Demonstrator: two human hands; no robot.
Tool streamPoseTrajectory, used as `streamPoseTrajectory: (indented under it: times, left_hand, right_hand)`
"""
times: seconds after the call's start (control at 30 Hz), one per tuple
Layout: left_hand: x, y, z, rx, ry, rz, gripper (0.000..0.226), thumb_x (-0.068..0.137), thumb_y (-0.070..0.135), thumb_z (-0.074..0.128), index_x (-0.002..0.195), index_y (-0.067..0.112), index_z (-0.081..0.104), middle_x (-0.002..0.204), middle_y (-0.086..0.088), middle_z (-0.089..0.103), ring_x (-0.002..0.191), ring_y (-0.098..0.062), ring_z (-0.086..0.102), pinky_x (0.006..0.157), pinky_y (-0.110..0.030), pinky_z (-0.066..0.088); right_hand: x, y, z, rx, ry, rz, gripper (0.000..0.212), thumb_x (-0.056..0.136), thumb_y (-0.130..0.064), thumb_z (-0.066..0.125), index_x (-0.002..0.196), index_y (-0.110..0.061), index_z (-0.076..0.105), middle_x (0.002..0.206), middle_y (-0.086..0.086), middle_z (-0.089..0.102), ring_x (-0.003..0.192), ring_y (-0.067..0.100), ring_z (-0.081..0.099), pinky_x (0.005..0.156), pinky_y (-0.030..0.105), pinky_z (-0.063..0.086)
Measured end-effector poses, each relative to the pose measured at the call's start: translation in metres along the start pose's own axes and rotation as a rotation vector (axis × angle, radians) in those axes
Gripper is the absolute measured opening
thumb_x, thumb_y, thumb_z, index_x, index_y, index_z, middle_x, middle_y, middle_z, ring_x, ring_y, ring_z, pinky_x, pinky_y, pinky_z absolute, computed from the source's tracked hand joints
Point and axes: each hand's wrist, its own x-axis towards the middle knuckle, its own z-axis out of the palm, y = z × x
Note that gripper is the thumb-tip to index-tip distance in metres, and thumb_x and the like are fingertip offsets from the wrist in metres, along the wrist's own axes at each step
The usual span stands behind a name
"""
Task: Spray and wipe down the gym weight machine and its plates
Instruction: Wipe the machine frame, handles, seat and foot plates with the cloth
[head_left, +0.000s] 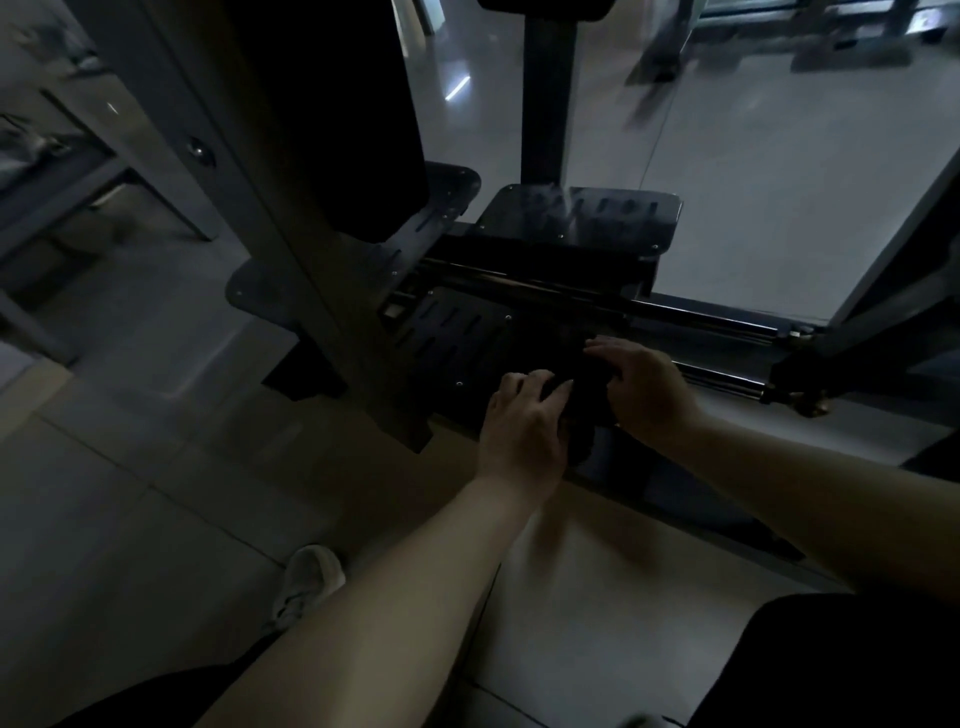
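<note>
While left hand (522, 421) grips cloth (581, 439), right hand (647, 389) presses it.

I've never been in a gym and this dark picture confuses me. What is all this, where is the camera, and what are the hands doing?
The camera sits on the person's head, looking down, so both arms reach in from below. The left hand and right hand meet on a dark cloth lying on a black slotted plate of the weight machine. The left curls around the cloth; the right rests on it, its grip unclear in the dimness. A grey post rises at left; a shoe shows below.
</note>
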Motion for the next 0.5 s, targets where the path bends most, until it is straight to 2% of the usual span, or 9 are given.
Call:
streamPoseTrajectory:
  times: [0.07, 0.13, 0.2, 0.27, 0.3, 0.37, 0.5]
  left_hand:
    - [0.0, -0.008, -0.007, 0.021, 0.044, -0.025, 0.029, 0.092, 0.017, 0.058, 0.118, 0.015, 0.072, 0.119, -0.003, 0.064, 0.11, -0.029, 0.052, 0.09, -0.041, 0.049]
    - [0.004, -0.028, -0.02, 0.075, 0.036, -0.18, 0.027, 0.092, 0.007, 0.052, 0.113, 0.012, 0.07, 0.119, -0.005, 0.063, 0.114, -0.03, 0.052, 0.09, -0.04, 0.05]
    - [0.018, -0.055, -0.034, 0.139, -0.045, -0.473, 0.036, 0.098, 0.006, 0.047, 0.131, 0.01, 0.06, 0.141, -0.007, 0.054, 0.132, -0.029, 0.044, 0.102, -0.039, 0.046]
    - [0.03, -0.058, -0.044, 0.152, -0.158, -0.635, 0.049, 0.106, 0.02, 0.042, 0.155, 0.012, 0.036, 0.164, -0.012, 0.028, 0.15, -0.032, 0.024, 0.118, -0.041, 0.03]
    - [0.032, -0.048, -0.045, 0.146, -0.195, -0.62, 0.053, 0.11, 0.027, 0.034, 0.16, 0.013, 0.025, 0.168, -0.014, 0.018, 0.154, -0.034, 0.014, 0.123, -0.042, 0.02]
    - [0.021, -0.02, -0.034, 0.189, -0.215, -0.485, 0.054, 0.112, 0.033, 0.024, 0.161, 0.013, 0.018, 0.168, -0.015, 0.014, 0.156, -0.033, 0.007, 0.127, -0.04, 0.008]
    - [-0.021, -0.009, -0.013, 0.052, -0.057, -0.231, 0.048, 0.109, 0.029, 0.037, 0.156, 0.021, 0.039, 0.164, -0.006, 0.032, 0.155, -0.021, 0.019, 0.122, -0.035, 0.023]
  right_hand:
    - [0.002, 0.003, 0.003, -0.027, -0.023, -0.003, 0.044, 0.087, 0.007, 0.057, 0.128, -0.005, 0.069, 0.14, 0.01, 0.062, 0.137, 0.025, 0.053, 0.119, 0.037, 0.036]
    - [0.002, 0.004, 0.007, -0.035, -0.048, -0.005, 0.045, 0.086, 0.005, 0.059, 0.127, -0.007, 0.07, 0.143, 0.008, 0.06, 0.139, 0.024, 0.051, 0.12, 0.04, 0.036]
    - [0.0, 0.002, 0.007, -0.064, -0.055, -0.015, 0.046, 0.086, 0.004, 0.057, 0.128, -0.008, 0.071, 0.146, 0.005, 0.058, 0.142, 0.021, 0.048, 0.121, 0.038, 0.034]
    - [0.001, 0.001, 0.005, -0.088, -0.049, -0.019, 0.046, 0.087, 0.002, 0.055, 0.128, -0.011, 0.071, 0.147, 0.003, 0.057, 0.143, 0.018, 0.047, 0.12, 0.038, 0.035]
    - [0.001, 0.001, 0.005, -0.098, -0.046, -0.02, 0.045, 0.088, 0.001, 0.055, 0.128, -0.012, 0.071, 0.148, 0.002, 0.056, 0.143, 0.018, 0.046, 0.12, 0.039, 0.035]
    - [0.0, 0.001, 0.005, -0.11, -0.039, -0.01, 0.043, 0.091, -0.002, 0.054, 0.128, -0.014, 0.071, 0.148, 0.0, 0.056, 0.143, 0.017, 0.046, 0.12, 0.037, 0.035]
    - [-0.005, -0.001, 0.008, -0.133, -0.027, -0.016, 0.04, 0.094, -0.003, 0.054, 0.13, -0.012, 0.07, 0.148, 0.003, 0.055, 0.142, 0.021, 0.047, 0.117, 0.038, 0.036]
